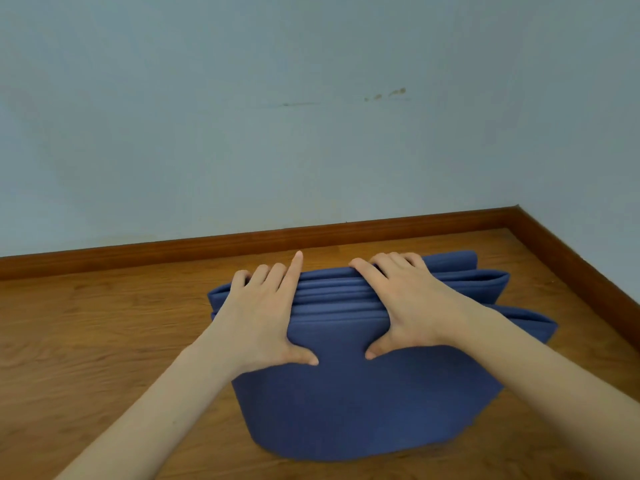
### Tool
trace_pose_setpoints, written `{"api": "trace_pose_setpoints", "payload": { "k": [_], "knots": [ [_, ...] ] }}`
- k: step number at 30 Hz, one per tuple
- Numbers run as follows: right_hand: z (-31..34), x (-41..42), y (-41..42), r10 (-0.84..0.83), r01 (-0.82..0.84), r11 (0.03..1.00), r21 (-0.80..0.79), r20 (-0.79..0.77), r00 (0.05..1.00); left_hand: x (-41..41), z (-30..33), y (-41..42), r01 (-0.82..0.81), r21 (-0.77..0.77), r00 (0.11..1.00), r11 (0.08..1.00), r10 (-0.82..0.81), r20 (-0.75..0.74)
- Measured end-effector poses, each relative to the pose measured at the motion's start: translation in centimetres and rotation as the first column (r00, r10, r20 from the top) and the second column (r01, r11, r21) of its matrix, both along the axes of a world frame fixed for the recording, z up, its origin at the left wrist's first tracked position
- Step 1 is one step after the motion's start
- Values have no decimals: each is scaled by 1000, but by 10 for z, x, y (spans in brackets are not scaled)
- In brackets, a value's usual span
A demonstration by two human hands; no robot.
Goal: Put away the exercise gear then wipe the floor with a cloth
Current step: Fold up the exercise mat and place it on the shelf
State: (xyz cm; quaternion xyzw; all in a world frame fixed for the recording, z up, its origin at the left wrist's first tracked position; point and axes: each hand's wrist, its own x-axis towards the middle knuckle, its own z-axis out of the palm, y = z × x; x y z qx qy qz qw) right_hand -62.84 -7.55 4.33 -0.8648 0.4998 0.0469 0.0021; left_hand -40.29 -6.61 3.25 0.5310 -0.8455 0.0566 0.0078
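Note:
A dark blue exercise mat (363,403), folded into several layers, stands on the wooden floor (86,341) in front of me. My left hand (266,313) grips the folded top at the left, fingers curled over the far edge, index finger stretched out, thumb on the near face. My right hand (405,303) grips the top further right in the same way, fingers wrapped over the far side, thumb pressed on the near face. The folds fan apart at the right end. No cloth is in view.
A pale blue wall (311,116) rises close behind the mat, with a brown skirting board (173,252) along its foot. A second wall and skirting meet it in a corner (517,207) at the right.

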Motion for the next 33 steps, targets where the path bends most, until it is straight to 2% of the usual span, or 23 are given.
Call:
{"api": "trace_pose_setpoints", "payload": {
  "k": [3, 7, 15, 17, 19, 25, 30, 33],
  "knots": [
    [0, 4, -8, -19, 20, 999, -27, 56, 998, -3, -1, -12, -26, 3, 996, 1000, 26, -85],
    [-2, 12, -25, -64, 67, 995, -72, 37, 997, -5, -5, -27, -64, -73, 987, 995, 52, -151],
    [-5, 13, -42, -74, 75, 995, -69, 25, 997, -2, -18, -44, -79, -219, 991, 973, 54, -121],
    [-7, 11, -48, -70, 70, 995, -76, 0, 998, -3, -18, -47, -87, -213, 992, 973, 64, -113],
    [-10, 12, -53, -79, 77, 995, -68, -13, 997, -5, -19, -50, -101, -167, 992, 981, 87, -90],
    [-5, 25, -62, -175, 185, 977, 102, -96, 980, -7, -8, -61, -150, 43, 989, 988, 150, -6],
    [19, 33, -57, -157, 223, 937, 267, -249, 956, -16, 11, -40, -237, 296, 969, 925, 245, 10],
    [34, 40, -37, -187, 275, 895, 352, -264, 946, -16, 26, -26, -210, 373, 978, 904, 189, 91]
  ]
}}
